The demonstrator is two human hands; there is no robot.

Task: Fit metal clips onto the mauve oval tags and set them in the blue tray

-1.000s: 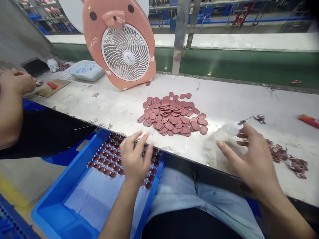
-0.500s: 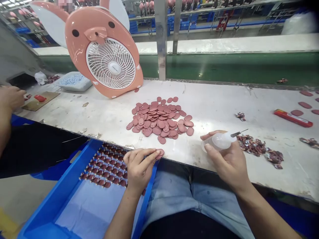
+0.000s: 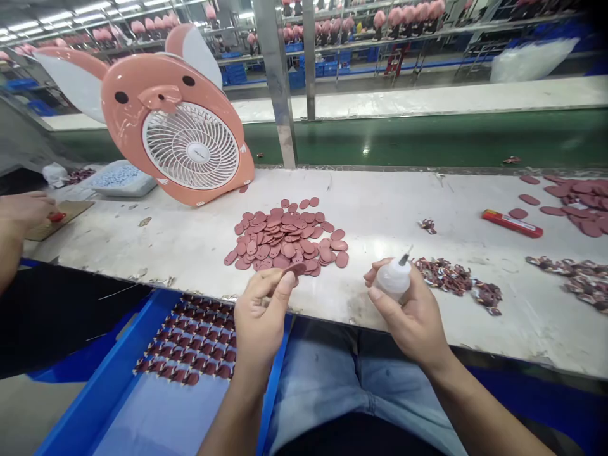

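Observation:
My left hand pinches one dark pink oval piece between thumb and fingers, held just in front of the pile of pink oval pieces on the white workbench. My right hand is wrapped round a small translucent squeeze bottle with a thin metal needle tip pointing up and to the right. The two hands are a short way apart above the bench's front edge. Below my left hand a blue tray holds rows of small dark red parts.
A pink pig-shaped fan stands at the back left. Another person's hand works at the far left. Small dark scraps, a red stick-like tool and more pink ovals lie to the right. A green conveyor runs behind.
My left hand lifted one pink oval from the bench edge up toward the pile. My right hand closed on the bottle and brought it upright and nearer the left hand. The view tilted up.

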